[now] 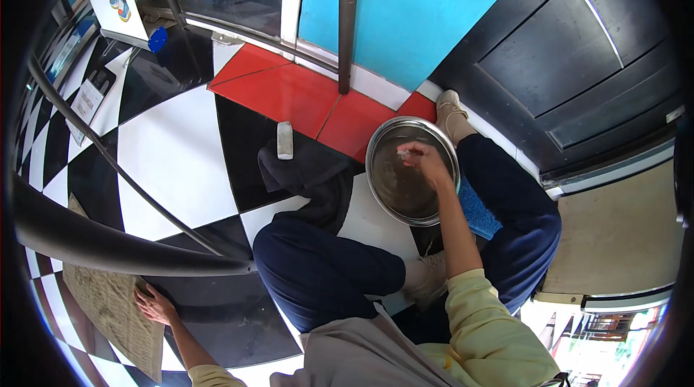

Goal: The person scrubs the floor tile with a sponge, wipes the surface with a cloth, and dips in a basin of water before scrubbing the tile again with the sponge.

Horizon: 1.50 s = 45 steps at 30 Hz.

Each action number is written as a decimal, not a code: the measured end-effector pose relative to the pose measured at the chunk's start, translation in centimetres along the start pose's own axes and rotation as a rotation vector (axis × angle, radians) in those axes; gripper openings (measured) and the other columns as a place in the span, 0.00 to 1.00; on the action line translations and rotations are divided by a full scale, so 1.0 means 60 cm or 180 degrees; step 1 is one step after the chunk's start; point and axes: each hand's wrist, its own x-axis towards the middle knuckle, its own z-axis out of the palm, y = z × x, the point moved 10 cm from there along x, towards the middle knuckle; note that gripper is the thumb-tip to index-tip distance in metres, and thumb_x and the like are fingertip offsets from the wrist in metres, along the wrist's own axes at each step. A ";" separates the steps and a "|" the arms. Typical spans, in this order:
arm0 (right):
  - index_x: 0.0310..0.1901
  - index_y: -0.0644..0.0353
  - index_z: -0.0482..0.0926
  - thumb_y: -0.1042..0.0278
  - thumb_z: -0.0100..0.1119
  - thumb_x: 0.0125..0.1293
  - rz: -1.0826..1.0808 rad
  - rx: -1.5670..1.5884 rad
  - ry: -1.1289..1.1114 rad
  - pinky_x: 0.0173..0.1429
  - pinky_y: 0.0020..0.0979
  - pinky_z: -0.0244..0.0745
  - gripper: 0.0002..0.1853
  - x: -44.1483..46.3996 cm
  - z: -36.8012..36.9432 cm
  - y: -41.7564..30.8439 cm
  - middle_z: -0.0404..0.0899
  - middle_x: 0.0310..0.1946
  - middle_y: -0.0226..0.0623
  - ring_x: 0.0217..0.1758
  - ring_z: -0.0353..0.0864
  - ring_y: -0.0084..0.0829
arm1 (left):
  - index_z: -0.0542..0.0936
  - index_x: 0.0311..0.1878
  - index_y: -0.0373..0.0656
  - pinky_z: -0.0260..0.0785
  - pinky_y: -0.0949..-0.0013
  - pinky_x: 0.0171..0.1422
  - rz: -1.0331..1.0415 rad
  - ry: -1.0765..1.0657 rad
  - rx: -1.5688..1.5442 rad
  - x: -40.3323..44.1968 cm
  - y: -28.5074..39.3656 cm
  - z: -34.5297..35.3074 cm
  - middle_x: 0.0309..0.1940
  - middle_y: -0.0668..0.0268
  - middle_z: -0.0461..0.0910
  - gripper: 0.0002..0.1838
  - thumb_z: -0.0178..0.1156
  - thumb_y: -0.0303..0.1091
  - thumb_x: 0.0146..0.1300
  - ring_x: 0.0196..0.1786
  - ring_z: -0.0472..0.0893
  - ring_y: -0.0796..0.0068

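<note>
From my remote view, right hand (pixel 413 157): over the basin (pixel 371 179), inside its rim, fingertips pinching a small pale piece (pixel 402 153), too small to identify. Basin: round, metal, murky water, on the floor (pixel 173 155); far edge close to the red tiles (pixel 289 94), right side hemmed in by the shoe (pixel 450 106), right leg and blue mat (pixel 477 207). Left side is looser: dark cloth (pixel 307 173) lies there bunched, pale block (pixel 285 141) at its upper edge. Widest open room I see is white tile left of the cloth. Left hand (pixel 155 307): low left, fingers spread, at the right edge of the brown mat (pixel 116 307); contact pressure, can't tell. Thick pole (pixel 130 239) crosses above that hand in view.
</note>
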 end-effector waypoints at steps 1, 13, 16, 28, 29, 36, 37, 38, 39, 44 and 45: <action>0.49 0.62 0.83 0.81 0.58 0.63 -0.0010 0.0210 -0.0072 0.46 0.25 0.74 0.13 -0.001 -0.001 -0.010 0.81 0.41 0.32 0.42 0.79 0.23 | 0.64 0.73 0.57 0.52 0.53 0.76 0.0008 0.0006 -0.0020 0.001 -0.001 0.003 0.71 0.69 0.64 0.34 0.36 0.65 0.72 0.74 0.62 0.64; 0.43 0.65 0.83 0.74 0.60 0.66 -0.0147 0.0347 0.0373 0.35 0.19 0.69 0.07 -0.017 -0.013 -0.053 0.79 0.30 0.26 0.29 0.74 0.16 | 0.65 0.72 0.58 0.54 0.52 0.75 0.0056 0.0103 0.0004 0.004 -0.002 0.003 0.70 0.69 0.65 0.33 0.37 0.65 0.72 0.72 0.64 0.62; 0.41 0.62 0.84 0.73 0.62 0.65 -0.0231 -0.0219 0.0683 0.33 0.20 0.69 0.06 -0.009 -0.027 -0.025 0.79 0.27 0.26 0.27 0.74 0.17 | 0.65 0.72 0.58 0.54 0.52 0.75 0.0065 0.0147 0.0032 0.002 -0.002 0.002 0.70 0.69 0.65 0.33 0.37 0.65 0.72 0.72 0.64 0.62; 0.46 0.59 0.82 0.80 0.60 0.56 -0.1084 -0.3087 0.0703 0.48 0.35 0.77 0.14 -0.021 0.031 0.023 0.82 0.40 0.49 0.42 0.84 0.40 | 0.65 0.72 0.57 0.53 0.52 0.76 0.0017 0.0081 -0.0004 0.003 0.001 0.000 0.70 0.70 0.65 0.32 0.38 0.64 0.72 0.73 0.63 0.64; 0.47 0.60 0.82 0.81 0.60 0.56 -0.0828 -0.2707 0.0682 0.48 0.34 0.77 0.15 -0.021 0.022 0.016 0.82 0.41 0.48 0.41 0.84 0.38 | 0.65 0.72 0.57 0.53 0.52 0.76 0.0033 0.0135 0.0000 0.004 -0.003 0.005 0.70 0.70 0.65 0.32 0.38 0.64 0.72 0.73 0.63 0.63; 0.49 0.65 0.82 0.80 0.57 0.63 0.0023 0.0132 -0.0122 0.49 0.25 0.75 0.13 -0.015 -0.006 -0.024 0.81 0.42 0.31 0.43 0.78 0.23 | 0.65 0.72 0.59 0.55 0.52 0.75 0.0034 0.0159 0.0005 0.010 -0.013 0.018 0.70 0.69 0.66 0.33 0.39 0.65 0.72 0.72 0.64 0.62; 0.48 0.65 0.82 0.79 0.56 0.64 -0.0015 0.0236 -0.0176 0.49 0.25 0.75 0.12 -0.019 -0.004 -0.038 0.81 0.42 0.32 0.44 0.78 0.23 | 0.65 0.72 0.59 0.54 0.52 0.75 0.0031 0.0145 0.0000 0.010 -0.013 0.017 0.70 0.69 0.66 0.33 0.39 0.65 0.71 0.72 0.64 0.62; 0.47 0.65 0.82 0.79 0.55 0.66 -0.0050 0.0340 -0.0231 0.49 0.25 0.74 0.11 -0.023 -0.003 -0.053 0.82 0.42 0.33 0.44 0.78 0.23 | 0.65 0.72 0.59 0.54 0.51 0.75 0.0030 0.0146 -0.0019 0.008 -0.012 0.017 0.70 0.69 0.66 0.33 0.39 0.66 0.71 0.72 0.64 0.63; 0.46 0.65 0.82 0.79 0.56 0.66 -0.0080 0.0478 -0.0249 0.48 0.24 0.74 0.10 -0.028 0.000 -0.065 0.82 0.41 0.34 0.43 0.78 0.23 | 0.65 0.72 0.59 0.54 0.51 0.75 0.0029 0.0151 -0.0035 0.008 -0.012 0.015 0.70 0.69 0.66 0.33 0.39 0.66 0.71 0.72 0.64 0.63; 0.40 0.65 0.83 0.78 0.59 0.65 -0.0101 0.0501 0.0120 0.40 0.22 0.72 0.05 -0.030 -0.008 -0.070 0.83 0.34 0.33 0.34 0.77 0.21 | 0.65 0.72 0.58 0.54 0.51 0.75 0.0018 0.0131 -0.0029 0.006 -0.008 0.011 0.70 0.70 0.66 0.34 0.38 0.66 0.71 0.73 0.63 0.63; 0.40 0.66 0.83 0.78 0.60 0.64 -0.0125 0.0409 0.0224 0.38 0.22 0.72 0.05 -0.031 -0.009 -0.069 0.82 0.33 0.33 0.32 0.76 0.20 | 0.65 0.72 0.58 0.53 0.51 0.75 0.0014 0.0119 -0.0023 0.006 -0.008 0.011 0.70 0.70 0.65 0.34 0.38 0.66 0.71 0.73 0.63 0.63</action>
